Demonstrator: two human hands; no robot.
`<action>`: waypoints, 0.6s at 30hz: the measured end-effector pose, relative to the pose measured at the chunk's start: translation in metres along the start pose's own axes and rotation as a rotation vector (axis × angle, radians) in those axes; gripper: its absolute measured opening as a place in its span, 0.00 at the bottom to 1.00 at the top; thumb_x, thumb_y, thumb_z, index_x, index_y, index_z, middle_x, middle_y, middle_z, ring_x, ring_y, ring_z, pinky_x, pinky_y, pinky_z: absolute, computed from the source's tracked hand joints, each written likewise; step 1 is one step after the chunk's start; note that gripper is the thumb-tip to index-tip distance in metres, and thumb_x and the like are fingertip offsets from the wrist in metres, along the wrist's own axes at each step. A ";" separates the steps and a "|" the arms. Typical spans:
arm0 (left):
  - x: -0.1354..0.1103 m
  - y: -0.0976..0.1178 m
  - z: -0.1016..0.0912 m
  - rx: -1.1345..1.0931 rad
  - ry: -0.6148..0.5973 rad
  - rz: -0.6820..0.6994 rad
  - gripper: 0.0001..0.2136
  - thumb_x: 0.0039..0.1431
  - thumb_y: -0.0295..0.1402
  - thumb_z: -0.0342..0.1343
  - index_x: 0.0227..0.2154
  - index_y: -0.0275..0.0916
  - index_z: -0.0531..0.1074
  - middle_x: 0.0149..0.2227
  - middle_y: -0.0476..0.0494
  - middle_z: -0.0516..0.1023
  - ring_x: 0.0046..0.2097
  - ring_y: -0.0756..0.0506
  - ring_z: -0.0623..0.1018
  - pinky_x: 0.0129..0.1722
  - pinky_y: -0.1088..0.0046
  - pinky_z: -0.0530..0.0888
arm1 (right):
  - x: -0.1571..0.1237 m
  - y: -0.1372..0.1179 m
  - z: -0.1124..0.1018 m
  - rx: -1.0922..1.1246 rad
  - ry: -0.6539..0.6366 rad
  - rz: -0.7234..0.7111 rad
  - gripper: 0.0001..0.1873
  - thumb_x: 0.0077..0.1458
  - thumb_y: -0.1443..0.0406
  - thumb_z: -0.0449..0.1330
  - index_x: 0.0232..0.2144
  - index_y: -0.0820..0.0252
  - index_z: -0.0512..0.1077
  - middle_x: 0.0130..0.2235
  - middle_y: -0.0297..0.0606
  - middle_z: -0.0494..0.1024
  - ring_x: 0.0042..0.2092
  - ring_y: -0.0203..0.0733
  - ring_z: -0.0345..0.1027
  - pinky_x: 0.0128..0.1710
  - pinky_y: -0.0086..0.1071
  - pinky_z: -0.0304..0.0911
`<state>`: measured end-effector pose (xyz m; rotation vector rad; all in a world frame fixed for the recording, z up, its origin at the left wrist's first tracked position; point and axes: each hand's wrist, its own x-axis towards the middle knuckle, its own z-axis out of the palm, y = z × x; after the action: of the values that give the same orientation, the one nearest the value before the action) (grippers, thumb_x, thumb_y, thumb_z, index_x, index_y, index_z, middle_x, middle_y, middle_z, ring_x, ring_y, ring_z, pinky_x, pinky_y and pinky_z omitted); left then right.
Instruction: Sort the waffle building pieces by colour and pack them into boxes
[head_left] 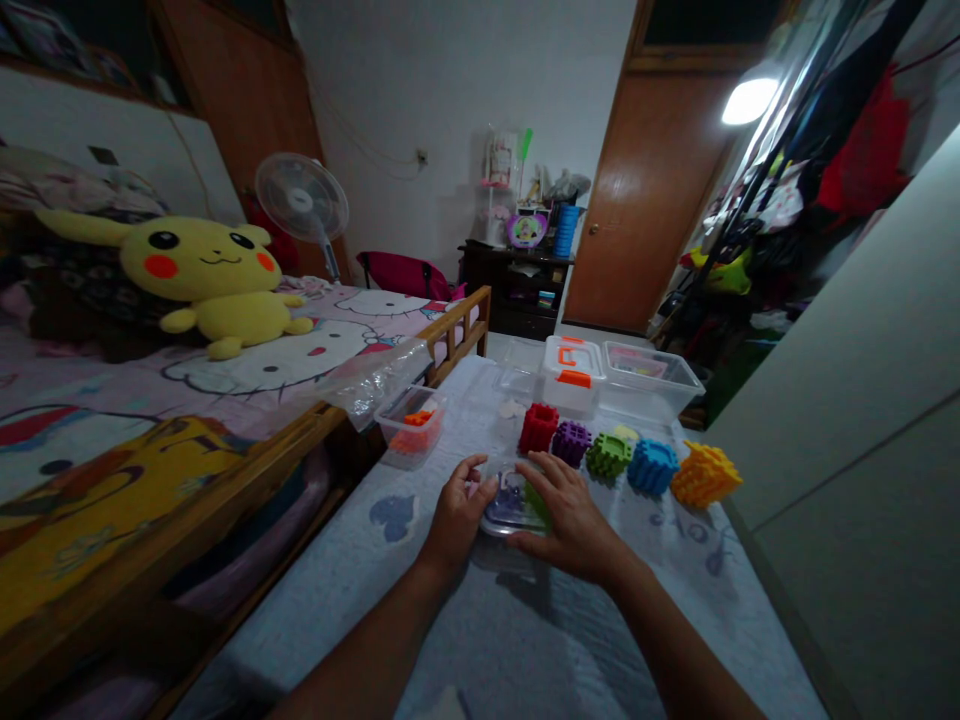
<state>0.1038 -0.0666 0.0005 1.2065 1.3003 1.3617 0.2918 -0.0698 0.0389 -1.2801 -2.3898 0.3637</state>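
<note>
A small clear plastic box (514, 508), with purple and green pieces showing through it, rests on the cloth-covered table (480, 610). My left hand (459, 510) grips its left side, the thumb lying along the near left edge of the lid. Across the right part of the lid lies my right hand (566, 510), its fingers curved over the far edge and its thumb at the near edge. Just beyond stands a row of foam-like blocks: red (538, 428), purple (571, 444), green (609, 456), blue (652, 466) and yellow-orange (705, 474).
At the table's left edge is a clear container (411, 430) with orange pieces. A white-lidded box with orange latches (571, 375) and an open clear bin (652, 378) stand at the far end. A wooden bed rail (300, 450) borders the left, a pale cabinet (847, 400) the right.
</note>
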 end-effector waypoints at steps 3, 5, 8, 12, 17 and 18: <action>0.000 0.004 0.000 -0.070 -0.025 -0.035 0.23 0.52 0.43 0.59 0.49 0.37 0.70 0.38 0.47 0.72 0.40 0.46 0.75 0.42 0.69 0.72 | -0.008 0.009 -0.002 0.135 0.038 0.040 0.40 0.54 0.50 0.60 0.64 0.60 0.55 0.66 0.51 0.55 0.67 0.53 0.46 0.65 0.51 0.47; -0.001 0.004 0.001 -0.122 -0.067 -0.048 0.24 0.51 0.44 0.60 0.48 0.37 0.69 0.39 0.47 0.72 0.40 0.46 0.76 0.41 0.70 0.72 | -0.015 0.016 -0.002 0.196 0.125 0.125 0.35 0.59 0.53 0.55 0.64 0.59 0.54 0.66 0.50 0.56 0.66 0.50 0.48 0.64 0.49 0.49; -0.001 0.003 0.001 -0.145 -0.093 -0.058 0.24 0.51 0.45 0.60 0.48 0.36 0.68 0.39 0.46 0.73 0.39 0.46 0.76 0.40 0.70 0.73 | -0.024 0.025 0.000 0.206 0.273 0.271 0.30 0.59 0.54 0.54 0.60 0.61 0.60 0.58 0.51 0.65 0.60 0.52 0.59 0.59 0.50 0.58; -0.001 -0.002 -0.001 -0.074 -0.063 -0.064 0.23 0.51 0.46 0.60 0.45 0.35 0.69 0.37 0.47 0.73 0.37 0.46 0.76 0.38 0.71 0.72 | -0.029 0.030 0.003 0.218 0.311 0.376 0.27 0.57 0.51 0.54 0.53 0.63 0.67 0.44 0.48 0.73 0.45 0.51 0.70 0.45 0.45 0.67; -0.001 -0.004 -0.006 -0.019 -0.141 -0.163 0.22 0.52 0.51 0.59 0.40 0.37 0.67 0.27 0.50 0.74 0.29 0.46 0.76 0.29 0.73 0.69 | -0.029 0.026 0.004 0.341 0.174 0.485 0.27 0.59 0.48 0.51 0.48 0.64 0.68 0.24 0.32 0.71 0.28 0.42 0.68 0.28 0.33 0.62; -0.001 -0.003 -0.007 -0.025 -0.162 -0.176 0.23 0.52 0.52 0.59 0.40 0.38 0.66 0.26 0.51 0.74 0.27 0.47 0.75 0.28 0.73 0.69 | -0.029 0.024 0.004 0.371 0.167 0.485 0.26 0.59 0.48 0.51 0.46 0.63 0.69 0.22 0.29 0.69 0.26 0.41 0.67 0.26 0.32 0.59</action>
<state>0.0969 -0.0681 -0.0028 1.1326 1.2394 1.1276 0.3223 -0.0811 0.0191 -1.6172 -1.7490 0.7649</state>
